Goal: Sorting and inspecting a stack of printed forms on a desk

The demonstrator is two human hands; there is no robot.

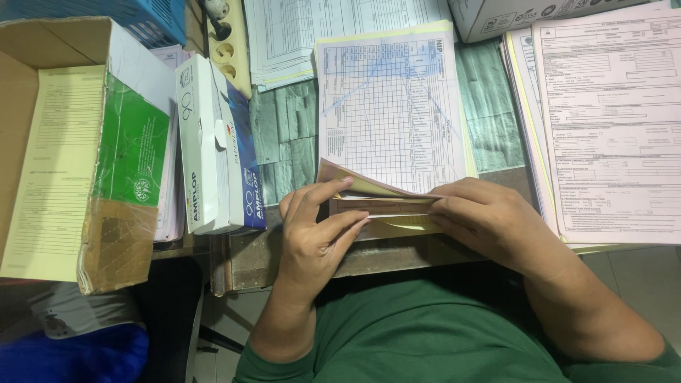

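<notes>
Closest below the camera is the person's green shirt [425, 333], filling the bottom of the view, with both bare forearms reaching up from it to the table [291, 128], whose top shows a grey-green stone pattern. Largest on that table is the open cardboard box [42, 106] at the far left, holding pale yellow forms, with a green label on its flap. At the far right lies a stack of pink printed forms [613, 120], well apart from the hands. In the middle sits a stack of gridded sheets [386, 106], white on top with yellow beneath, marked with blue pen lines; its near edge is the part being handled. Between the cardboard box and the gridded stack stands a white and blue envelope box [216, 142], just beside the left hand. Behind it, a cream power strip [230, 42] lies near more white papers at the top edge. The near edge of the gridded stack is lifted into a folded bundle of thin sheets [383, 206] at the table's front edge. The right hand [489, 220] presses on this bundle from the right, its fingers closed over the paper edges. The left hand [319, 227] meets it from the left, fingers [333, 188] stretched along the bundle, pinching the sheets with the thumb underneath.
</notes>
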